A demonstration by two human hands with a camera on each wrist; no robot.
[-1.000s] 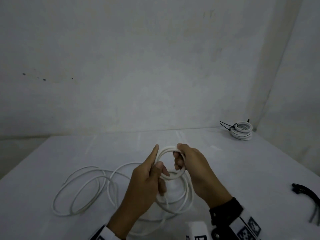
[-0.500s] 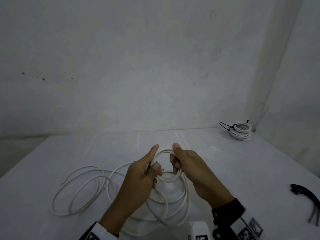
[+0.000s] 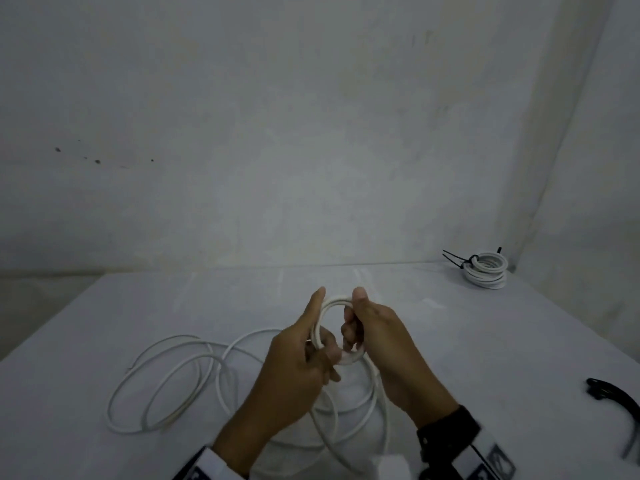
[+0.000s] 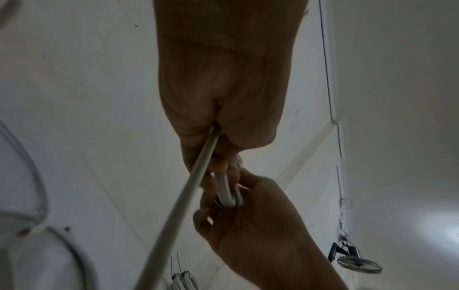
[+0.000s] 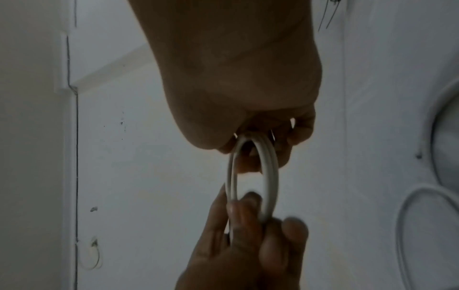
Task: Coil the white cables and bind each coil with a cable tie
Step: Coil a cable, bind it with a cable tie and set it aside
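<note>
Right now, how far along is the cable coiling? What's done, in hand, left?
Done: one tied coil sits at the table's far right corner, black tie on it. In hand: the left hand and right hand both grip a small coil of a few turns. Left: most of that cable lies in loose loops on the table, unwound and untied. The black ties wait at the right edge.

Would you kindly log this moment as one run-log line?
stage: coiling | left hand: grips coil | right hand: grips coil | loose cable: on table | finished coil: tied, far right
</note>
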